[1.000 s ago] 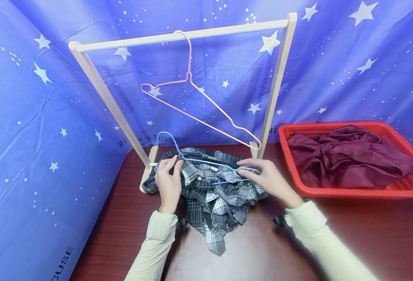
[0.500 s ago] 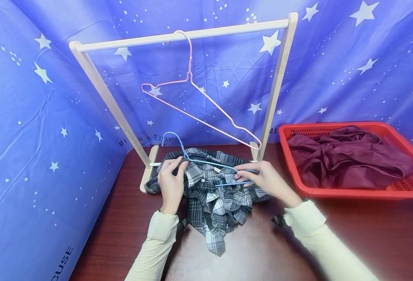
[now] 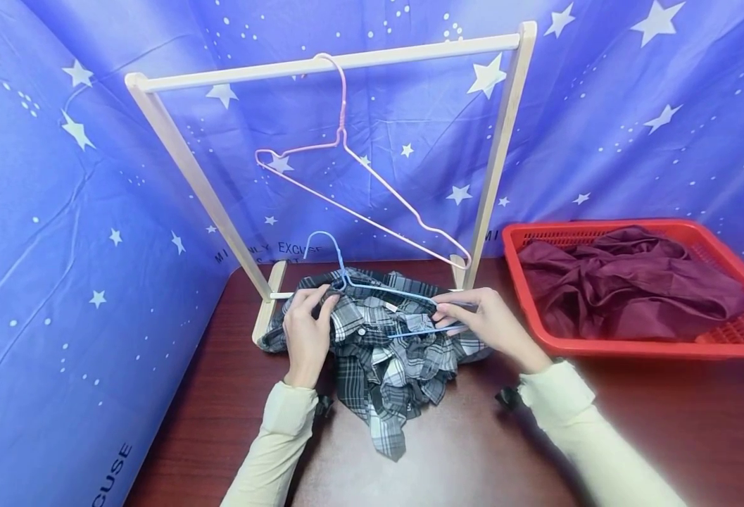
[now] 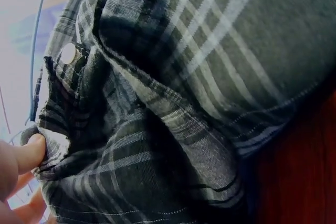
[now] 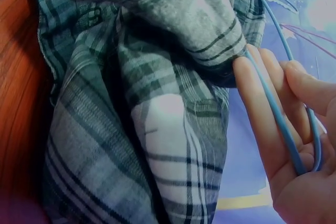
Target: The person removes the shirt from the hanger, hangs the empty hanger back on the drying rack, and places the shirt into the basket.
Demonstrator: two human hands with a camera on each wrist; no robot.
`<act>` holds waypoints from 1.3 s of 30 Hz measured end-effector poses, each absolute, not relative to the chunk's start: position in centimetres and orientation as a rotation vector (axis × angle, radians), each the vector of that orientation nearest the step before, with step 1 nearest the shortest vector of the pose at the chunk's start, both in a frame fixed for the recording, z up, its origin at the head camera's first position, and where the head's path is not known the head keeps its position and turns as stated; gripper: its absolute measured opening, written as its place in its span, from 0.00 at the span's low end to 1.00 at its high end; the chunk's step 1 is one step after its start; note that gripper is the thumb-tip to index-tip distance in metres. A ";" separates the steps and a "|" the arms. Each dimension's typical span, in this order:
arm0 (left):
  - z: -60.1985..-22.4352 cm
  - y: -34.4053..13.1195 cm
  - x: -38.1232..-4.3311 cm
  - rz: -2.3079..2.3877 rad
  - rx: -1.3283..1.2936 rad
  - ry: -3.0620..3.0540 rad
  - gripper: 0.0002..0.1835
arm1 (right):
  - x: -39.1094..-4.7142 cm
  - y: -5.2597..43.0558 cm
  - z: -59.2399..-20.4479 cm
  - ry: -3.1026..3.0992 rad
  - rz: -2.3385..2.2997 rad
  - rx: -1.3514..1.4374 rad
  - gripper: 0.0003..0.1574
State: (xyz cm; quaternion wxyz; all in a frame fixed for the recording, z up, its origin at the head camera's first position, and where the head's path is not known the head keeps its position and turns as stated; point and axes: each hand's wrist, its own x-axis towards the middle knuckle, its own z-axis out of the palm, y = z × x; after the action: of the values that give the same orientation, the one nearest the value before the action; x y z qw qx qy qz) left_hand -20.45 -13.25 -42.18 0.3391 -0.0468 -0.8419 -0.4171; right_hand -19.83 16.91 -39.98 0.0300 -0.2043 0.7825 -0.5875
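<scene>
A grey, black and white plaid shirt [image 3: 403, 373] lies bunched on the table, a button showing near its collar. My left hand [image 3: 308, 331] pinches the shirt's edge close to the neck of a blue wire hanger [image 3: 387, 288]; in the left wrist view the thumb [image 4: 32, 153] presses on the cloth. The hanger's hook rises above the shirt, and its left part is hidden in the fabric. With my right hand [image 3: 488, 324] I hold the hanger's right end; in the right wrist view the blue wire [image 5: 273, 106] runs across the fingers into the palm.
Behind the shirt stands a wooden rack [image 3: 403, 55], with a pink wire hanger [image 3: 362, 208] hooked on its bar. To the right is a red plastic basket [image 3: 631, 346] holding dark red cloth [image 3: 638, 289]. A blue star-patterned curtain [image 3: 600, 162] surrounds the table [image 3: 460, 451].
The blue hanger has shifted to the right, its hook now farther from the rack's left post. My right hand has moved slightly right with it, while the left hand stays near the collar.
</scene>
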 end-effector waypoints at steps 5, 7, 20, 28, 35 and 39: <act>-42.4 -13.6 -20.3 -1.027 -0.148 -2.210 0.14 | -19.8 17.5 -39.9 2.386 -1.860 -0.573 0.17; -42.5 -13.8 -20.2 -1.007 -0.157 -2.215 0.14 | -19.8 17.8 -39.8 2.376 -1.871 -0.550 0.17; -42.7 -14.4 -19.9 -0.972 -0.156 -2.253 0.13 | -19.7 19.6 -39.6 2.465 -1.841 -0.555 0.20; -42.9 -14.6 -19.9 -0.962 -0.171 -2.251 0.13 | -19.3 20.7 -39.1 2.531 -1.793 -0.532 0.20; -43.0 -14.6 -19.7 -0.956 -0.176 -2.250 0.13 | -18.9 21.2 -38.8 2.517 -1.790 -0.482 0.21; -43.1 -14.7 -19.8 -0.948 -0.176 -2.257 0.13 | -18.7 21.5 -38.6 2.539 -1.766 -0.469 0.21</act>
State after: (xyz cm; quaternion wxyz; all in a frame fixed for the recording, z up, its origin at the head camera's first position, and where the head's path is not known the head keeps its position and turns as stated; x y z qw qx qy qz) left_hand -19.76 -14.72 -43.12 0.3368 -0.0676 -0.8658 -0.3638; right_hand -18.72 21.50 -38.57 0.0069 -0.1498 0.8117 -0.5645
